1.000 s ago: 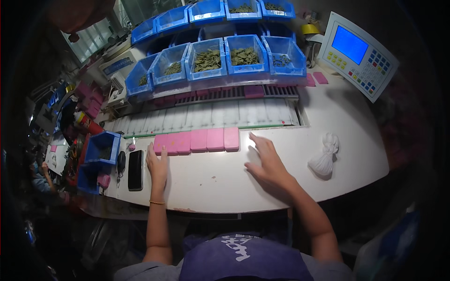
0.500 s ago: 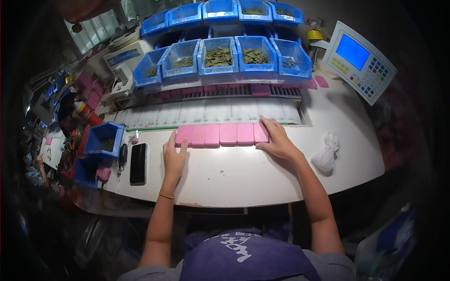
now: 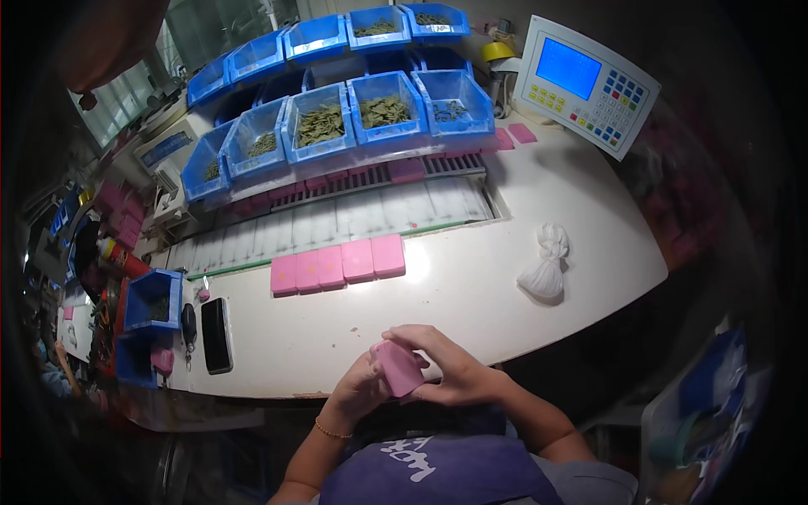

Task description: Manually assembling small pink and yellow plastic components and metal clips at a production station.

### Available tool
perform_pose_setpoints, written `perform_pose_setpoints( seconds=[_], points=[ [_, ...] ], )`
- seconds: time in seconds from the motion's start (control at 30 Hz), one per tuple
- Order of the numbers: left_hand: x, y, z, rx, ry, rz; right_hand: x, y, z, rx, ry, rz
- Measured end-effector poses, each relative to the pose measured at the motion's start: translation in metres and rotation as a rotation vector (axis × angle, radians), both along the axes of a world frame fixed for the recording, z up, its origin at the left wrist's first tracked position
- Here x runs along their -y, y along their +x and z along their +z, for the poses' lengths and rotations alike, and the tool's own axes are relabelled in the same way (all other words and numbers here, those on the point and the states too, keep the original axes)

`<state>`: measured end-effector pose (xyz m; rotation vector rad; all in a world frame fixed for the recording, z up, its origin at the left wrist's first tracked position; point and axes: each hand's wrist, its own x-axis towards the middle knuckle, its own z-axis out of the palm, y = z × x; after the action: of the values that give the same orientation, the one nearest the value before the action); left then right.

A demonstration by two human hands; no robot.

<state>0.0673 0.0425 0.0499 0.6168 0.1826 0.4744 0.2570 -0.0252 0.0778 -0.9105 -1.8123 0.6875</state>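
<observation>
Worktop (image 3: 454, 311) spanned mid-frame, a row of pink blocks (image 3: 358, 259) left of centre. At lower centre, the left hand (image 3: 358, 391) and right hand (image 3: 459, 370) were together, clamped on a single block (image 3: 398, 369); a slackened grip (its faces looked smooth) could have dropped it past the near edge.

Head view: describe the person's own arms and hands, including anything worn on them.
Both the left hand and right hand are ungloved, and both forearms are bare. A thin, gold-coloured, beaded-looking bracelet circles the left wrist; nothing shows on the right wrist. A short grey sleeve covers the right upper arm. Rings can't be made out.
</observation>
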Motion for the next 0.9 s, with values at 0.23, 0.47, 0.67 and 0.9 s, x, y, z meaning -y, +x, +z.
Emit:
perform_pose_setpoints(
  seconds=[0.23,0.47,0.67,0.9],
  points=[
    [-0.009,0.006,-0.003,-0.498,0.393,0.171,-0.002,0.028,-0.006,0.188,0.017,-0.174],
    [-0.008,-0.005,-0.014,-0.882,1.087,0.638,-0.075,0.095,-0.021,0.396,-0.162,-0.545],
    [-0.004,-0.009,-0.019,-0.828,1.366,0.706,-0.128,0.109,-0.022,0.279,-0.294,-0.257],
    [-0.007,-0.004,-0.017,-0.814,1.42,0.743,-0.24,0.106,-0.016,0.516,-0.34,-0.913]
  ],
)
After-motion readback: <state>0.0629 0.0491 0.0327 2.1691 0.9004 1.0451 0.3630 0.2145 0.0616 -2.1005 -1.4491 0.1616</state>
